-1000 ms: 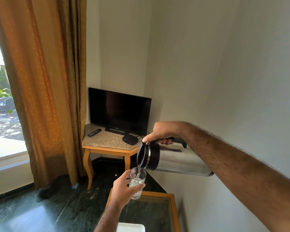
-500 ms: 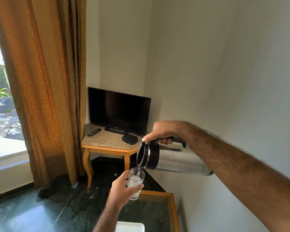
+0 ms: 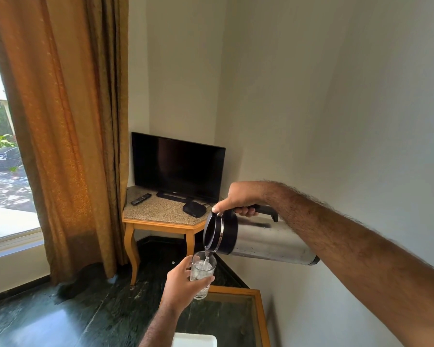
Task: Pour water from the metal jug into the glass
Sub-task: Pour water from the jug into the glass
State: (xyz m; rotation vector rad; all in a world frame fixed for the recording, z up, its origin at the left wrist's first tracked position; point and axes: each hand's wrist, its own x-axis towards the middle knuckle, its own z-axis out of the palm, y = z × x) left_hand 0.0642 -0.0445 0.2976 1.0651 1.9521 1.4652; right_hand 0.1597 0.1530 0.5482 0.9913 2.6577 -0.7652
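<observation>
My right hand [image 3: 238, 197] grips the black handle of the metal jug [image 3: 263, 242], thumb on the lid. The jug lies tipped almost flat, its black spout end pointing left and down. A thin stream of water runs from the spout into a clear glass [image 3: 203, 272] just below it. My left hand [image 3: 182, 288] wraps around the glass from the left and holds it upright in the air. The glass holds bubbling water up to most of its height.
Below the glass stands a wood-framed table with a glass top [image 3: 236, 319], a white object [image 3: 194, 340] at its near edge. A corner table [image 3: 158, 211] carries a TV [image 3: 177, 167], a remote [image 3: 140, 199] and a black box [image 3: 194, 209]. Curtain [image 3: 68, 134] at left, wall on the right.
Water keeps flowing and the level in the glass has risen. Both hands and the jug stay almost where they were.
</observation>
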